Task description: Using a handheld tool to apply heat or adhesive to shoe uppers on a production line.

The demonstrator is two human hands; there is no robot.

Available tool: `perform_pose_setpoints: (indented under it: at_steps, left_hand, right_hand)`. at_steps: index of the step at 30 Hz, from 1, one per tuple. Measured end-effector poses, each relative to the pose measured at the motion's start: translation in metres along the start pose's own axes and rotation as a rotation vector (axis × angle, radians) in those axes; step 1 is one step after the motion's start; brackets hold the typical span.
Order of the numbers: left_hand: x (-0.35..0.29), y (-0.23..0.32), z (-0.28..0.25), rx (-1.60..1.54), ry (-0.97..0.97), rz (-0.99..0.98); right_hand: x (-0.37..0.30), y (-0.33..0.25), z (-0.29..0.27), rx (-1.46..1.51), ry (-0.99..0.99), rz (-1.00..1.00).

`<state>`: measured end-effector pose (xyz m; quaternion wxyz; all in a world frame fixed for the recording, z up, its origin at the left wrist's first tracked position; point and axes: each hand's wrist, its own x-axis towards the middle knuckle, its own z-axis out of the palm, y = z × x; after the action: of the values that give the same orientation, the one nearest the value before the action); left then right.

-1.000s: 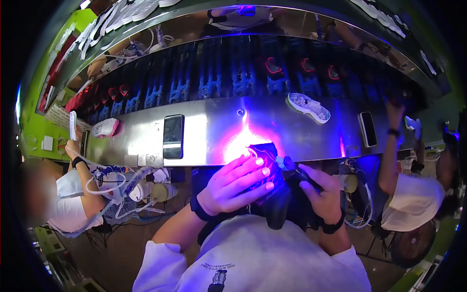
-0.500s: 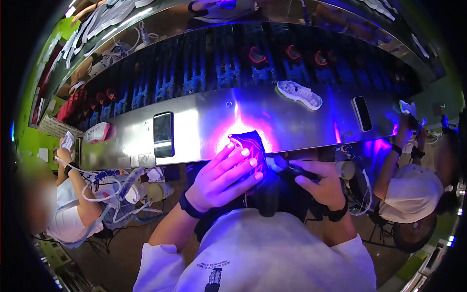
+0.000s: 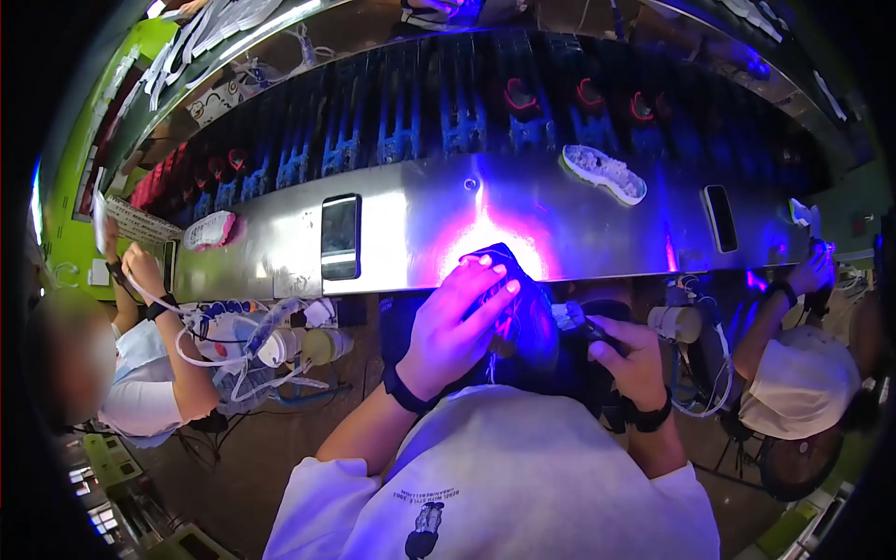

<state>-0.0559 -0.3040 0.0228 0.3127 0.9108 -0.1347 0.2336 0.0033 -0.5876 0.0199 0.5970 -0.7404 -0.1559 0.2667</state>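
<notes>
Under a strong violet-pink glow, my left hand is wrapped over a dark shoe upper at the near edge of the metal table. Its fingertips rest near the pointed upper end, and my palm hides much of that side. To the right, my right hand is closed round the dark handle of a brush. The pale bristles point left toward the shoe upper, close to its side; I cannot tell whether they touch it.
A white shoe sole and two phones lie on the metal table. A pink-edged sole lies at the left. Beyond runs a conveyor carrying dark shoes. Co-workers sit on both sides, with pots and hoses nearby.
The brush has come away from under the shoe's edge and its bristles now show plainly. My left hand has turned slightly and its fingers have drawn closer together. The whole view has shifted.
</notes>
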Motion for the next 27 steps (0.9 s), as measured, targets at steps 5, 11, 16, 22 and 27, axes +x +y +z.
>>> perform_pose_setpoints:
  at_steps: [5,11,16,22,27]
  left_hand:
    - [-0.003,0.002,0.002,-0.005,-0.011,-0.2]
    - [-0.005,0.003,0.006,0.04,-0.035,-0.344]
    - [0.001,0.003,-0.004,0.036,-0.073,-0.451]
    - [0.006,-0.011,-0.018,-0.131,-0.152,-0.482]
    - [0.006,-0.02,-0.024,-0.273,-0.239,-0.484]
  right_hand:
    - [-0.008,0.01,0.004,0.189,-0.044,0.078]
    - [-0.014,0.016,0.012,0.163,0.071,0.086]
    - [0.007,-0.011,0.005,-0.357,0.136,-0.162]
    - [0.026,-0.032,-0.008,-0.545,0.009,-0.234]
    - [0.039,-0.026,0.0,-0.474,0.016,-0.222]
